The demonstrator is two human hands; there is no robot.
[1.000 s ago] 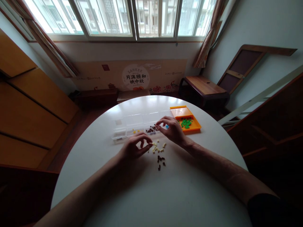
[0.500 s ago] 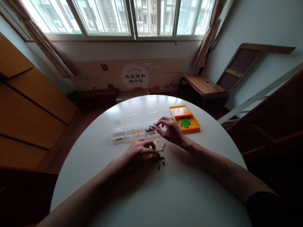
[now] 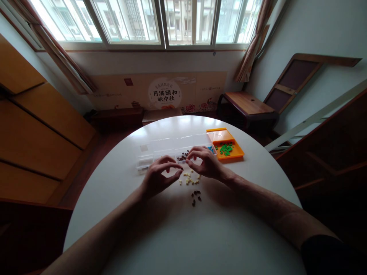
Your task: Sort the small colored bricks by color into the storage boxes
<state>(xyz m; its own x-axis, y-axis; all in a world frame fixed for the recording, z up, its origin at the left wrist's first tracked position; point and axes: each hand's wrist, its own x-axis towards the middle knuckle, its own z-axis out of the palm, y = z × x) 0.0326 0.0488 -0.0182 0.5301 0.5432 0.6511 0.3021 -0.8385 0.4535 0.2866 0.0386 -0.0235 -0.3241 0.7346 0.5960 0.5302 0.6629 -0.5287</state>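
Box (image 3: 146, 163) partly filled; cream pieces (image 3: 189, 178), brown pieces (image 3: 195, 195) loose before it. Left hand (image 3: 157, 179) pinched closed; right hand (image 3: 207, 163) curled, grip unclear.

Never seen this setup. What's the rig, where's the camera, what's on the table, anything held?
No machine: these are one person's two bare hands. The single camera sits on that person's head, looking forward and down. On the round white table lie a clear compartment box, an orange tray with green pieces, loose cream pieces and dark brown pieces. The left hand pinches thumb to forefinger beside the cream pieces; the right hand reaches to the box. Whether either grip holds a piece is too small to tell.
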